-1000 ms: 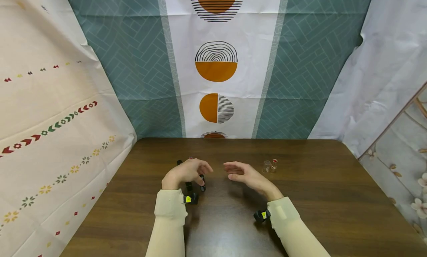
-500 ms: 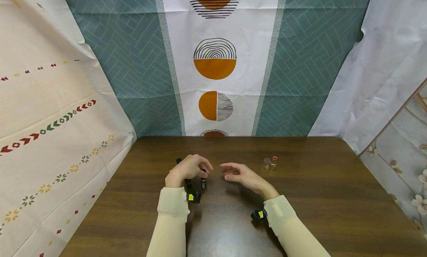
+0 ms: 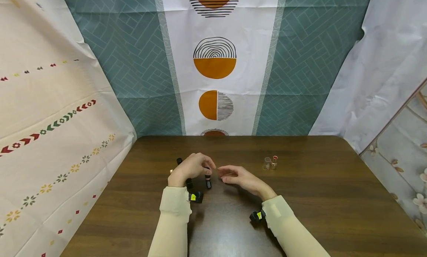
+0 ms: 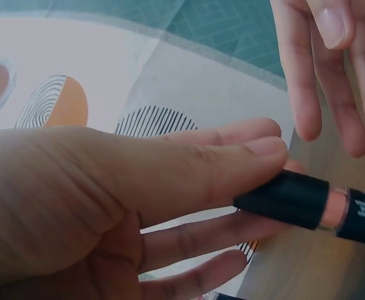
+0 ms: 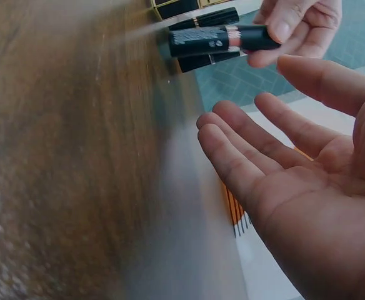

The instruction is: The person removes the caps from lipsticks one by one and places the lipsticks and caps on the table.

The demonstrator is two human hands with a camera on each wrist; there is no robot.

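Observation:
My left hand [image 3: 192,168] pinches a black lipstick tube [image 4: 295,199] by one end, between thumb and fingers. A pink band circles the tube's middle, and small white print marks its far half. In the head view the tube [image 3: 208,183] points down toward the tabletop, apart from my right hand. Palm up with its fingers extended, my right hand [image 5: 307,169] holds nothing and lies just to the right of the tube.
Beside and behind my left hand lie more black tubes [image 5: 205,19], partly hidden, and a gold-edged dark item [image 5: 176,9]. Farther right on the brown table [image 3: 317,197] stand a clear cap [image 3: 267,164] and an uncapped red lipstick [image 3: 274,162]. Patterned cloths [image 3: 133,64] hang around the table.
My left hand has moved slightly right with the black lipstick tube, which shows more clearly below the fingers. The right hand has shifted slightly left, so the hands are closer together.

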